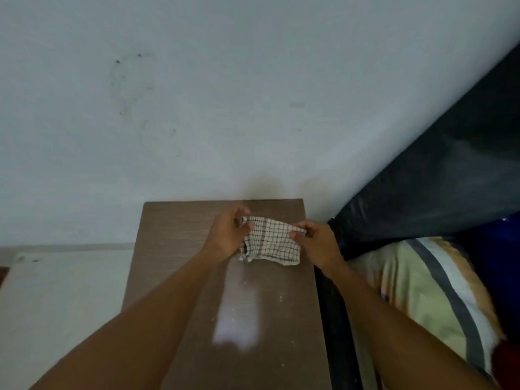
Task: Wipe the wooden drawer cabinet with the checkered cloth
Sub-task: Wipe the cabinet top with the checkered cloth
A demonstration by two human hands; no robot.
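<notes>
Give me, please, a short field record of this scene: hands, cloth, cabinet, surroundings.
cabinet top: brown wood, pale sheen and small specks
checkered cloth: held over the top's far end
left hand: pinches the cloth's left edge
right hand: pinches its right edge
surroundings: white wall behind, striped bedding at right

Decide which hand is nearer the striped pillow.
Right. The right hand pinches the checkered cloth just left of the striped pillow; the left hand holds the cloth's other end, farther left.

Woven checkered cloth (270, 239); glossy brown wood-grain cabinet top (174, 249); matt wall (197, 94).
</notes>
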